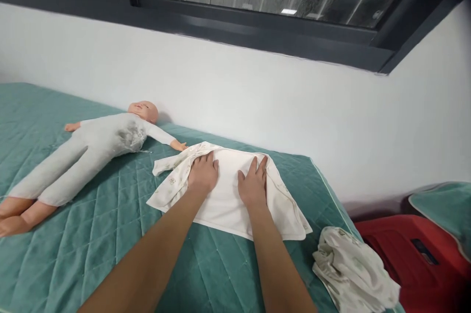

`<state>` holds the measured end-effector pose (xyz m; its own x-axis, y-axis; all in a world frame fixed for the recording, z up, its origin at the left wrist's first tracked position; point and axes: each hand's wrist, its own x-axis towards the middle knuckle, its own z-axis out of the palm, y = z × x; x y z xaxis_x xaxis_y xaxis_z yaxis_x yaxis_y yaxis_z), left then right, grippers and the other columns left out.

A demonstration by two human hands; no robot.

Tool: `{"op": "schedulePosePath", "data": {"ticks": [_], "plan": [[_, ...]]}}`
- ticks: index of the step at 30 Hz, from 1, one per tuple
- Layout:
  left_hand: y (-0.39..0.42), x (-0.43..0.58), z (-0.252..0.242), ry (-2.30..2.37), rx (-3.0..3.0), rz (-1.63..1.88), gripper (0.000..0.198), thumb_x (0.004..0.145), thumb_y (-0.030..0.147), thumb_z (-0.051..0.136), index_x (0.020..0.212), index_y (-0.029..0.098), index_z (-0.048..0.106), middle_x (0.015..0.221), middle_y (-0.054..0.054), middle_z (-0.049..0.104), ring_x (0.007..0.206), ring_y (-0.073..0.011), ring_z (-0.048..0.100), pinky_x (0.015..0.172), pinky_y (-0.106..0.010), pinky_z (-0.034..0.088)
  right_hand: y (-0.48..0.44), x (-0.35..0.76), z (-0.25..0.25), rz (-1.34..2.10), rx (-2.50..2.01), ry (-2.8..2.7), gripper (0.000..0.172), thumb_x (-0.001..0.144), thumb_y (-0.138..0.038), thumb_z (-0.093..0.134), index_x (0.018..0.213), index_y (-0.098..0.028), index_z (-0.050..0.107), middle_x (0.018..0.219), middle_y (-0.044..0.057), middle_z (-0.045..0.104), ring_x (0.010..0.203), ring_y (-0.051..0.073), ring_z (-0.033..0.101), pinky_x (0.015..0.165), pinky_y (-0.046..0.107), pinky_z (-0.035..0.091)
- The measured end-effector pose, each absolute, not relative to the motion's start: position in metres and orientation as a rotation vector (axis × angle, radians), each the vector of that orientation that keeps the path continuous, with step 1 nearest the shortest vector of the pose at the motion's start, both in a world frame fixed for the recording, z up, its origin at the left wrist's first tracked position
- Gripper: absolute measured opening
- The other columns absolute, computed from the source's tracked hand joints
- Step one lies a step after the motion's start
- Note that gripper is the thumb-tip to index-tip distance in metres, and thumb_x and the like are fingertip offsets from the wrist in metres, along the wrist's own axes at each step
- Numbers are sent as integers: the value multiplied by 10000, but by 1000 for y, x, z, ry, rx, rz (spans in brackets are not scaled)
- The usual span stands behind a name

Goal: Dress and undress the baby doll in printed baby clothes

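A small white baby shirt (228,190) lies spread on the green quilted cover, its front panels folded out to the sides. My left hand (203,171) rests on the left part of the shirt, fingers stretched toward the collar edge and partly against the patterned panel. On the right part, my right hand (253,183) lies with its fingers spread near the upper edge. One patterned sleeve (167,163) sticks out to the left. Beside that sleeve is the hand of a baby doll (103,136), which lies on its back in a pale suit with a worn, torn patch.
The green quilted cover (140,249) runs up to a white wall (235,92) below a dark-framed window (257,33). A crumpled patterned cloth (353,269) lies at the right edge. Beyond it stands a red plastic stool (405,244) with another green cloth (447,210) nearby.
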<state>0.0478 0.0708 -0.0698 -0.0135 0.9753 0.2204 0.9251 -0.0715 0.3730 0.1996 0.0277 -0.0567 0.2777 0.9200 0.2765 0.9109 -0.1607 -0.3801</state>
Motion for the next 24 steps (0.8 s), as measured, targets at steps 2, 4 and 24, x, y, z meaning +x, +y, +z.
{"op": "schedulePosePath", "data": {"ticks": [2, 4, 24], "plan": [[71, 48, -70, 2066, 2126, 644, 570, 986, 424, 245, 1474, 171, 394, 1433, -141, 510, 1290, -341, 456, 1097, -487, 347, 29, 202, -58, 41, -2075, -1651, 704, 934, -330, 399, 1536, -61, 152, 1617, 184, -74, 1467, 337, 177, 1172, 412, 229], [71, 48, -71, 2075, 2127, 628, 572, 986, 425, 243, 1474, 169, 393, 1433, -142, 511, 1290, -338, 459, 1097, -482, 345, 29, 202, -61, 54, -2086, -1667, 691, 945, -331, 377, 1536, -53, 150, 1616, 187, -79, 1467, 331, 183, 1175, 407, 223], [12, 62, -74, 2133, 2141, 573, 606, 976, 379, 253, 1474, 57, 378, 1557, -182, 329, 1460, -298, 259, 1178, -461, 239, 21, 173, -52, -106, -2221, -1979, 589, 968, -206, 306, 1458, 119, 268, 1497, 370, 255, 1452, 349, 244, 1160, 522, 193]]}}
